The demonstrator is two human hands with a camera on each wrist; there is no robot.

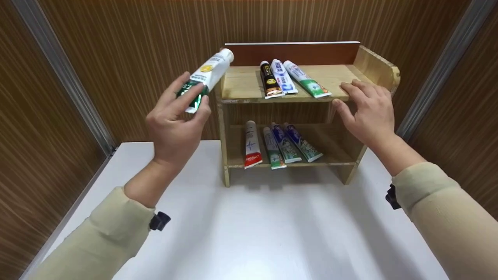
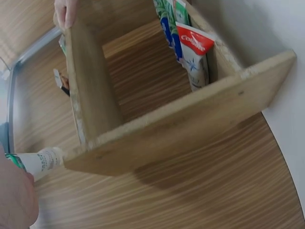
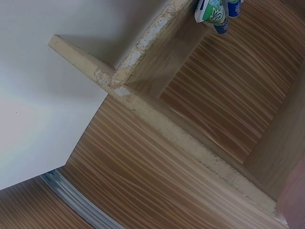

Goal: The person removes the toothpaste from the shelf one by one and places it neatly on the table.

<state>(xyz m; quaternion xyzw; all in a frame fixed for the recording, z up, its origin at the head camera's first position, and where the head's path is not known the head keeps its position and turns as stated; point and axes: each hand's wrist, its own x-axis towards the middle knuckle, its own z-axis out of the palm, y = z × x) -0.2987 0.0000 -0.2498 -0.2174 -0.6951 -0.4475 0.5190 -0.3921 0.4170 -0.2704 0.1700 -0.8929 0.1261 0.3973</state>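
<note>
My left hand [image 1: 177, 112] grips a white and green toothpaste tube [image 1: 212, 72], cap end up and tilted right, beside the upper left corner of a small wooden shelf [image 1: 245, 83]. On the top board's front edge, near its right end, rests my right hand [image 1: 369, 109], fingers above and thumb at the edge. Left of that hand lie a black tube [image 1: 269, 79], a white and blue tube [image 1: 284, 76] and a white and green tube [image 1: 307, 79]. In the left wrist view, the held tube's white end [image 2: 40, 161] appears close to the shelf corner.
Several tubes lie on the lower board, among them a red and white Colgate tube [image 1: 252, 144] and a blue and green tube [image 1: 303, 142]. The shelf stands on a white table [image 1: 249, 233]. Wood-grain walls [image 1: 136, 58] enclose the back and sides.
</note>
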